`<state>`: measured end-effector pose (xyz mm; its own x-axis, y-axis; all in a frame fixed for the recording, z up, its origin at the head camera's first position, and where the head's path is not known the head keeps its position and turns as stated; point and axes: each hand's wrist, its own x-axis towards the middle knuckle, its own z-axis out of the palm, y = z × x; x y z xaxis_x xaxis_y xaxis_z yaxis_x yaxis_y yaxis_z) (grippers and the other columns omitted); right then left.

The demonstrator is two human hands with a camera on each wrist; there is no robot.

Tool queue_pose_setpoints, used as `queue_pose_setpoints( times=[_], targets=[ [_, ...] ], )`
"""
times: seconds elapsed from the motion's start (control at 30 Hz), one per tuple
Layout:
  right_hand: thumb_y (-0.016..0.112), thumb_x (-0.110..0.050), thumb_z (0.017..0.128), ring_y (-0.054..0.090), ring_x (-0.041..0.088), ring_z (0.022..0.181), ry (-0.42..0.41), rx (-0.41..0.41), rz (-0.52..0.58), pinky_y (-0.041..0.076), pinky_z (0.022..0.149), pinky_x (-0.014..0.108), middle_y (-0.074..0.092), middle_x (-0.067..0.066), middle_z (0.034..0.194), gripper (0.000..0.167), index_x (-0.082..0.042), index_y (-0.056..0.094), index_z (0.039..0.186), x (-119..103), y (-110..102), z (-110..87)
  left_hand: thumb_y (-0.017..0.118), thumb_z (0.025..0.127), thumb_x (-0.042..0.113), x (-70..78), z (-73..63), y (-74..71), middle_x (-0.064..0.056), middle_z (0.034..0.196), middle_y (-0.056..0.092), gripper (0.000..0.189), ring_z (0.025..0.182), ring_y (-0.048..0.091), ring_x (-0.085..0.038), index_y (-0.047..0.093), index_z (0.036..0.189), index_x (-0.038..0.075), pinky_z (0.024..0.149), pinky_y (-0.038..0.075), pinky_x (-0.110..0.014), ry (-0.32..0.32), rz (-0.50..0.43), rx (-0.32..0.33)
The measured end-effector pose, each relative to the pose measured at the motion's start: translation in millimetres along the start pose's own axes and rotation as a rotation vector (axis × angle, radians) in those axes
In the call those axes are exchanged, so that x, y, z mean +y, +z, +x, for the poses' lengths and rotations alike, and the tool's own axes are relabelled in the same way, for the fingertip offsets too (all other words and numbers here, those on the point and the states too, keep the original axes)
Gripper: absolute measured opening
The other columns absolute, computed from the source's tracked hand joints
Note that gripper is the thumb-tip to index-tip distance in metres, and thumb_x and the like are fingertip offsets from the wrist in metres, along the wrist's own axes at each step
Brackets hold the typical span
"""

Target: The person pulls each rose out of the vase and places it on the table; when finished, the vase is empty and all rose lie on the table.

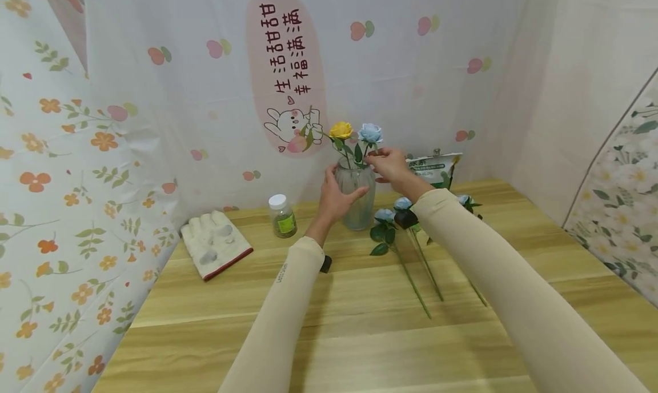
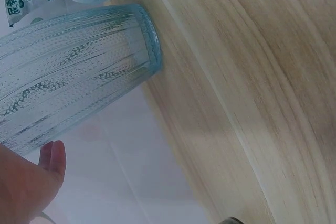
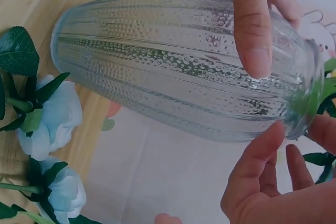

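A ribbed clear glass vase (image 1: 358,201) stands near the back of the table. My left hand (image 1: 339,197) grips its left side, the thumb across the front and the fingers behind. Inside are a yellow rose (image 1: 341,131), a light blue rose (image 1: 370,133) and a pink bloom (image 1: 297,145) leaning left. My right hand (image 1: 393,167) is at the vase's mouth, its fingertips pinching the blue rose by its stem; the neck partly hides the contact. In the right wrist view, the right fingers (image 3: 257,166) touch the neck of the vase.
Several loose blue roses (image 1: 384,215) lie right of the vase, stems toward me. A green-and-white packet (image 1: 434,167) stands behind them. Left are a white-capped jar (image 1: 283,217) and a work glove (image 1: 216,244). A printed curtain (image 1: 205,96) hangs behind the table (image 1: 360,336).
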<state>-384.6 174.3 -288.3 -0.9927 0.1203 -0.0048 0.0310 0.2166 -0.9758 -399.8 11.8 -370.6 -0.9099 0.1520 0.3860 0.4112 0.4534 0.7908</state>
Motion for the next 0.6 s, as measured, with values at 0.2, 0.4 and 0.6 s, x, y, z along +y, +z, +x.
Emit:
queue_pose_setpoints(
  times=[0.2,0.4,0.6],
  targets=[
    [0.064,-0.028,0.096,0.051,0.028,0.12,0.064,-0.021,0.037,0.053,0.09,0.04,0.048,0.011,0.143,0.052,-0.008,0.05,0.142,2.0,-0.1,8.3,0.078,0.081,0.051,-1.6,-0.5,2.0,-0.013,0.155,0.033,0.1,0.143,0.034,-0.03,0.02,0.153,0.012,0.113,0.033,-0.045,0.011,0.004,0.013],
    [0.066,-0.027,0.095,0.047,0.031,0.129,0.066,-0.042,0.002,0.047,0.101,0.047,0.035,0.015,0.154,0.07,-0.003,0.033,0.153,5.5,-0.1,15.5,0.079,0.082,0.049,-4.5,-2.0,3.3,-0.013,0.156,0.032,0.099,0.143,0.033,-0.03,0.02,0.152,0.012,0.113,0.033,-0.045,0.011,-0.006,-0.002],
    [0.063,-0.026,0.097,0.05,0.03,0.125,0.0,-0.008,-0.06,0.048,0.099,0.047,0.049,0.015,0.144,0.05,-0.002,0.053,0.14,3.7,2.3,18.6,0.079,0.081,0.05,-3.1,-0.9,2.2,-0.012,0.156,0.032,0.1,0.143,0.033,-0.027,0.019,0.153,0.012,0.114,0.032,-0.043,0.011,0.006,0.002]
  ],
)
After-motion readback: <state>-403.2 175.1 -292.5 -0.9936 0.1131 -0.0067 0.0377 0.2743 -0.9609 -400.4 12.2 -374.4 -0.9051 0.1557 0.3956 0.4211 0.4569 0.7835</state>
